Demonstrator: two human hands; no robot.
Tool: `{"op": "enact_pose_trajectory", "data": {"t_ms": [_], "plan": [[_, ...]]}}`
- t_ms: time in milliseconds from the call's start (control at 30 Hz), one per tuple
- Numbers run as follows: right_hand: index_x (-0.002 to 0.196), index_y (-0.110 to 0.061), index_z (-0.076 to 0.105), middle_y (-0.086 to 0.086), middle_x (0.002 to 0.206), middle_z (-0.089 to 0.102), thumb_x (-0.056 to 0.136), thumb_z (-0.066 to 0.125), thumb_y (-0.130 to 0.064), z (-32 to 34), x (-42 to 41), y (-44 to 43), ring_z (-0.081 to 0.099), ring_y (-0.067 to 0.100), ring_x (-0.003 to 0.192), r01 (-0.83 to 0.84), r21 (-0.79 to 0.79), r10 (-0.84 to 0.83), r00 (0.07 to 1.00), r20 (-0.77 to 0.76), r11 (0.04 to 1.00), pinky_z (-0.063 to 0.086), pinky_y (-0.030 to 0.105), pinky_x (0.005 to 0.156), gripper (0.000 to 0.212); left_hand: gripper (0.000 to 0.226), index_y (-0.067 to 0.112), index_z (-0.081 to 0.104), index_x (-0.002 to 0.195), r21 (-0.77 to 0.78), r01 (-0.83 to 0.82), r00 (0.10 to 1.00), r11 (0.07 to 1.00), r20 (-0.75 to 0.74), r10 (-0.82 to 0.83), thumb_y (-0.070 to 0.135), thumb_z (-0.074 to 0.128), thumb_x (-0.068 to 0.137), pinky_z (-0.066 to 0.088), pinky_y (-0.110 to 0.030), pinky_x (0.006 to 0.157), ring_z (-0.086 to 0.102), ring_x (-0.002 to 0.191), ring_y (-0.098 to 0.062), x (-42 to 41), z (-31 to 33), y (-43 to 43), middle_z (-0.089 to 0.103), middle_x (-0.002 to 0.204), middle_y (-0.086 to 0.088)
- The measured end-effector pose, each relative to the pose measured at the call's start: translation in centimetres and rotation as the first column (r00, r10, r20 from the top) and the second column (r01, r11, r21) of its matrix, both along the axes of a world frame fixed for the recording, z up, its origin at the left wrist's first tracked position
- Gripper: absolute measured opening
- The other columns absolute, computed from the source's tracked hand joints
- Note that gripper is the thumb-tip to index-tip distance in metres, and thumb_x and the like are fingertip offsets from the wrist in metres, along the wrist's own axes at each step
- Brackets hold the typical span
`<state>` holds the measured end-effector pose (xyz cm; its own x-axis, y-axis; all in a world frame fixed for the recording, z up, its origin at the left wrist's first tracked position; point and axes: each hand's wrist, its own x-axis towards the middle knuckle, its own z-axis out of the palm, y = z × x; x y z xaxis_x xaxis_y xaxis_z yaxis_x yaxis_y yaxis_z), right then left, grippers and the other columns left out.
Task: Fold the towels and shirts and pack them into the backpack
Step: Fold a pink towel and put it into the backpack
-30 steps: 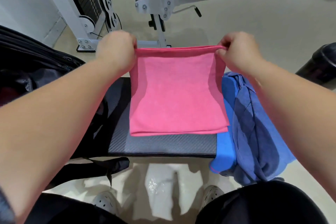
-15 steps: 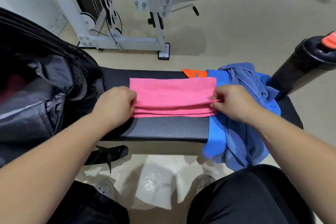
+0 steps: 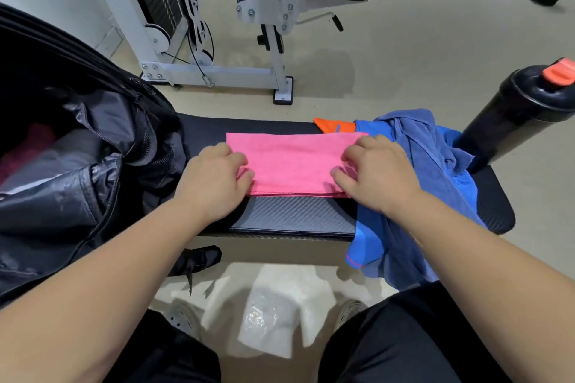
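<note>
Pressing down now, both hands lie on the pink towel (image 3: 295,162), which a second ago we held up by its top edge and half a second ago were pinching at its near corners.

In the head view the towel lies as a flat, narrow band across the middle of the bench (image 3: 292,216), its layers stacked at the near edge. The right grip (image 3: 376,177) is released: bent fingers spread, tips resting on the towel's right end. The left grip (image 3: 214,177) has bent fingers over the left end; we cannot tell whether it pinches or only presses. We judge this fold done and the towel not yet packed.

A bare strip of bench shows between the towel's near edge and the bench's front edge. The towel's right end touches the heap of blue shirts (image 3: 420,171), which hangs over the front. A black bottle (image 3: 510,121) stands beyond the heap, so that side is crowded. The backpack (image 3: 77,165) gapes open against the bench's left end, near the left grip, so the way in is short.
</note>
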<state>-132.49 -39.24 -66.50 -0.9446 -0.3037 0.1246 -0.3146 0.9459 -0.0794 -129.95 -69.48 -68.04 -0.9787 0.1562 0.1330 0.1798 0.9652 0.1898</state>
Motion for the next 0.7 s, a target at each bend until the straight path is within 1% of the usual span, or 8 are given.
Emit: {"op": "enact_pose_trajectory", "data": {"t_ms": [67,100,133,200,233,300,400,700], "plan": [[0.113,-0.019,0.069,0.005,0.11,0.064,0.087,0.041,-0.068,0.5,-0.9,-2.1,0.056,0.031,0.108,-0.003,-0.06,0.005,1.0,0.026,0.998,0.044,0.043,0.092,0.062,0.04,0.021,0.062,0.128,-0.05,-0.024,0.999,0.998,0.026,0.026,0.043,0.049,0.098,0.049,-0.05,0.092,0.054,0.109,-0.038,-1.1,-0.2,1.2,0.058,0.123,-0.011],[0.124,-0.02,0.065,0.007,0.123,0.062,0.088,0.038,-0.071,0.5,-1.4,-3.2,0.054,0.032,0.119,-0.003,-0.053,0.007,0.998,0.07,0.999,0.043,0.045,0.1,0.068,0.046,0.024,0.054,0.138,-0.088,-0.041,0.996,0.995,0.076,0.048,0.047,0.046,0.099,0.044,-0.053,0.101,0.048,0.121,-0.039,-1.8,-0.4,1.8,0.05,0.139,-0.013],[0.137,-0.021,0.057,0.009,0.14,0.054,0.09,0.037,-0.072,0.4,-1.9,-4.3,0.047,0.033,0.131,-0.003,-0.025,0.006,0.991,0.132,1.0,0.037,0.046,0.109,0.072,0.053,0.029,0.043,0.147,-0.127,-0.051,0.988,0.991,0.141,0.069,0.052,0.041,0.099,0.035,-0.056,0.11,0.038,0.135,-0.04,-2.5,-0.8,2.3,0.036,0.154,-0.015],[0.156,-0.027,0.032,0.01,0.165,0.022,0.093,0.029,-0.074,-0.6,-3.0,-6.0,0.019,0.034,0.152,-0.019,0.063,0.002,0.963,0.269,0.998,0.018,0.051,0.122,0.078,0.067,0.036,0.017,0.158,-0.179,-0.056,0.959,0.982,0.263,0.102,0.064,0.028,0.098,0.013,-0.062,0.119,0.01,0.152,-0.039,-3.6,-1.9,2.9,0.004,0.168,-0.012],[0.16,-0.031,0.018,0.008,0.169,0.007,0.093,0.022,-0.077,-1.4,-3.4,-6.2,0.004,0.034,0.155,-0.025,0.108,-0.013,0.943,0.332,0.994,0.007,0.054,0.124,0.082,0.071,0.038,0.007,0.159,-0.183,-0.056,0.945,0.981,0.308,0.111,0.069,0.022,0.097,0.006,-0.063,0.12,-0.002,0.154,-0.037,-4.0,-2.6,3.0,-0.007,0.169,-0.009],[0.161,-0.033,-0.001,0.004,0.168,-0.014,0.088,0.01,-0.084,-3.2,-3.9,-5.4,-0.014,0.032,0.154,0.001,0.165,-0.069,0.911,0.406,0.986,-0.006,0.06,0.122,0.089,0.075,0.04,-0.005,0.159,-0.166,-0.062,0.928,0.984,0.353,0.118,0.074,0.013,0.094,0.001,-0.065,0.12,-0.015,0.154,-0.033,-4.0,-3.8,2.7,-0.02,0.167,-0.004],[0.159,-0.035,-0.013,0.004,0.163,-0.03,0.083,0.004,-0.088,-5.2,-3.8,-3.0,-0.024,0.028,0.152,0.062,0.168,-0.124,0.913,0.39,0.984,-0.011,0.06,0.12,0.094,0.076,0.042,-0.009,0.158,-0.144,-0.072,0.934,0.987,0.336,0.117,0.076,0.009,0.092,-0.001,-0.064,0.121,-0.02,0.153,-0.03,-3.6,-4.6,2.5,-0.023,0.166,-0.002],[0.159,-0.03,-0.015,0.01,0.163,-0.029,0.082,-0.002,-0.087,-5.5,-2.7,-3.0,-0.027,0.03,0.151,0.069,0.223,-0.138,0.941,0.309,0.972,-0.015,0.063,0.117,0.097,0.077,0.042,-0.012,0.157,-0.159,-0.034,0.944,0.987,0.32,0.085,0.077,0.008,0.092,-0.002,-0.064,0.12,-0.021,0.153,-0.03,-3.3,-4.7,2.1,-0.024,0.166,-0.002]]}}
